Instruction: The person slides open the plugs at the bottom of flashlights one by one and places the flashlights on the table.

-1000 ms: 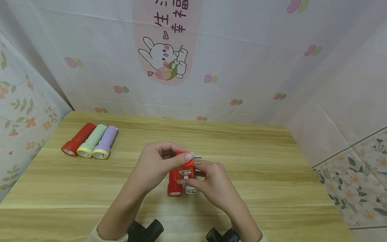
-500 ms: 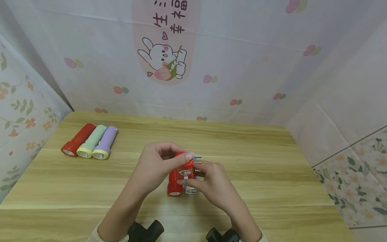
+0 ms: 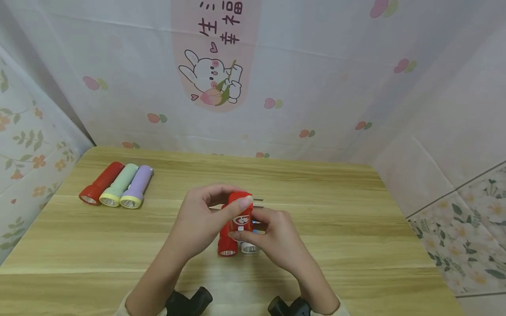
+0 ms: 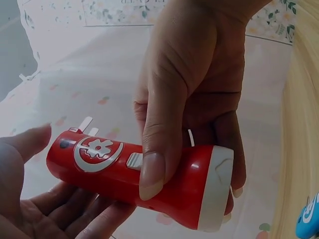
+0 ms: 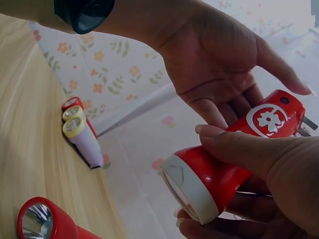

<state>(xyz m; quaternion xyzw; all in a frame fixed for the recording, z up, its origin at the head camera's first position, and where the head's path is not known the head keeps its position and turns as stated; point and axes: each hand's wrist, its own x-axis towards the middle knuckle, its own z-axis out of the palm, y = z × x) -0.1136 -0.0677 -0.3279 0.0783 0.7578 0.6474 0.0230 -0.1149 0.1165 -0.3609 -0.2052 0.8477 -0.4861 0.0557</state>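
On the worktop (image 3: 336,188), pale wood grain with darker streaks. Toward its far left corner, close side by side in a slanting row, lens ends turned to the near side: a plain red flashlight (image 3: 104,181), a mint-green flashlight (image 3: 121,179) and a purple flashlight (image 3: 139,181), the last two with yellow rims. Near the middle, another red flashlight (image 3: 227,245) beside a white-headed flashlight (image 3: 249,249), both partly hidden. Beyond, a whitish curtain (image 3: 316,79) scattered with small pink-and-green motifs, and on it a pink panel (image 3: 186,26) bearing dark characters (image 3: 230,38) above a rabbit drawing (image 3: 206,70) turned sideways. At left, a cloth (image 3: 35,145) of orange flowers and green leaves; at right, a pale sheet (image 3: 439,123) above a dark-lined floral panel (image 3: 474,237).
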